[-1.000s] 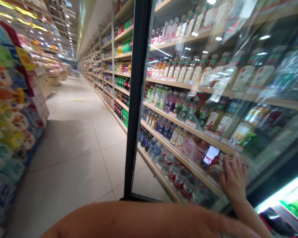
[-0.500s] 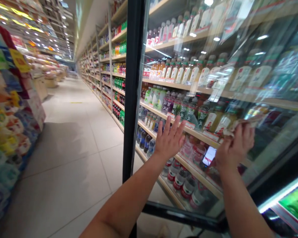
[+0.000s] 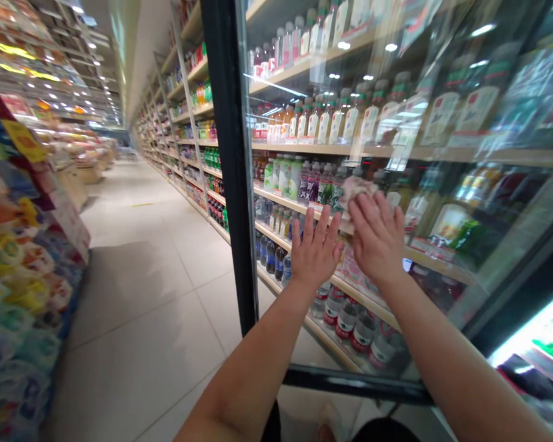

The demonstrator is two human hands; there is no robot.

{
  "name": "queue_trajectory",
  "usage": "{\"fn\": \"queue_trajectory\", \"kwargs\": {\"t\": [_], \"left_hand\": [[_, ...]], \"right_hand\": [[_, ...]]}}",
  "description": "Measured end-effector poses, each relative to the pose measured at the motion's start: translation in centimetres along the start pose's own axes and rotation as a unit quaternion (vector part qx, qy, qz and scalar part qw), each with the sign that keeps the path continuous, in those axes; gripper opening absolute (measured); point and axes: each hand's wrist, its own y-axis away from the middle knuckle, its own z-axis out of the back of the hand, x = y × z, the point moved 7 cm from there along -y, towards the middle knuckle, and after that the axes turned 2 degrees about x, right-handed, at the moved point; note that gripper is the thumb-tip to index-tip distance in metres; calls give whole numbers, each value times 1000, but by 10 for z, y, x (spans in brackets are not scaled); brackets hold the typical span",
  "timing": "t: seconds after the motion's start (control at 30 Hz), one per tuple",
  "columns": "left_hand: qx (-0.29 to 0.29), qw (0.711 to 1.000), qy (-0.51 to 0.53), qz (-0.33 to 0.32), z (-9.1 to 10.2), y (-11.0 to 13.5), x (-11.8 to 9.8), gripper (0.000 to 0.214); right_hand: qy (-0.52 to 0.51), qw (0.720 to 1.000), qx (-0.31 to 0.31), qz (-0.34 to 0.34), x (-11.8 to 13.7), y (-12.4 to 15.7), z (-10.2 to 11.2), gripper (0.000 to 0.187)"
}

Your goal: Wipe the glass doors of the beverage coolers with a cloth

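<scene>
Right fingers (image 3: 373, 215) press a cloth (image 3: 357, 189) to cooler glass (image 3: 276, 344); left fingers (image 3: 322, 224) spread empty

The cloth (image 3: 358, 190) against the glass is mottled pink and white. You see a black cooler door frame (image 3: 225, 153) and shelf edges (image 3: 286, 207) in pale wood-brown. The clear bottles (image 3: 350, 331) low on the right carry red labels, while the bottles (image 3: 283, 175) higher up show pale green. The floor tiles (image 3: 133, 350) are cream, and the packages (image 3: 18, 307) along the far left run yellow, orange and blue.
</scene>
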Motion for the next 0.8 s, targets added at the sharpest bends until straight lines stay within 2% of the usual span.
{"fn": "queue_trajectory", "kwargs": {"t": [0.07,0.13,0.17,0.2,0.33,0.37,0.47,0.5,0.53,0.67,0.73,0.8], "left_hand": [[6,1000,4,-1,-1,0,0,72],[5,1000,12,-3,-1,0,0,70],[3,1000,15,-4,-1,0,0,70],[0,1000,17,-4,0,0,0,69],[-10,1000,19,-5,0,-1,0,65],[-9,1000,19,-4,0,-1,0,65],[9,1000,25,-2,-3,-2,-1,66],[17,999,31,1,-3,-2,-1,66],[24,999,39,4,-4,-2,-1,66],[36,997,72,15,-5,-3,0,64],[34,996,76,13,-5,-4,0,63],[38,996,74,14,-6,-4,0,63]], "right_hand": [[-8,999,-9,-30,-4,4,2,58],[4,987,-90,-130,-22,13,13,55],[14,979,-123,-160,-28,19,18,55],[22,978,-130,-159,-28,24,19,56],[15,1000,3,-5,-6,34,3,60],[14,1000,3,-13,-9,38,4,59],[26,986,-88,-140,-35,57,19,57],[29,981,-102,-164,-40,65,21,58],[29,982,-92,-163,-39,71,20,59],[0,999,49,-22,-17,87,3,56],[-13,998,34,-44,-26,88,7,54],[-10,991,-35,-130,-43,88,17,56]]}}
